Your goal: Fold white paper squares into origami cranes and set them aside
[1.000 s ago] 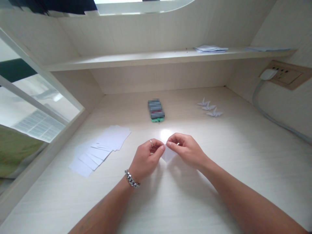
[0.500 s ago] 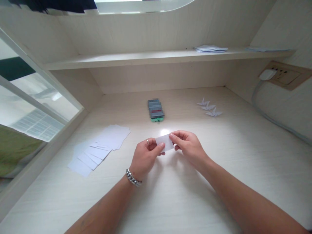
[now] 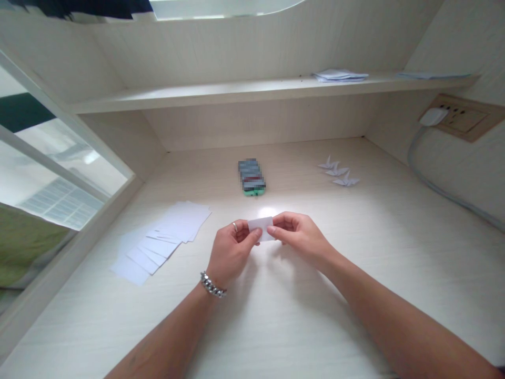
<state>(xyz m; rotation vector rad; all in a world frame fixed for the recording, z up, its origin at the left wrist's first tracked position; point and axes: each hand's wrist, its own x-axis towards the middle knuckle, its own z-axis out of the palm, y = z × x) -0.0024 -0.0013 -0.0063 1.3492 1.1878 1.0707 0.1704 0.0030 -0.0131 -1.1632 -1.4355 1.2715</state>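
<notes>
A small white piece of paper [image 3: 263,225] is held up just above the desk, between my two hands. My left hand [image 3: 235,246], with a ring and a chain bracelet, pinches its left side, thumb in front and fingers behind. On the right side, my right hand [image 3: 300,234] grips it the same way, its thumb pressed on the front. Fingertips behind the paper are partly hidden. To the left lies a fanned stack of white paper sheets [image 3: 173,231]. Several folded white paper cranes [image 3: 346,180] sit farther back on the right.
A phone-shaped object with a green edge [image 3: 253,192], its face blurred, lies beyond my hands. Folded papers [image 3: 340,76] rest on the shelf [image 3: 221,98] above. A white plug and cable [image 3: 434,190] hang from the wall socket [image 3: 465,120] at right.
The paper has shifted slightly left and sits more level. My right hand has moved left, bringing its thumb from the paper's upper corner onto its front, nearer my left thumb.
</notes>
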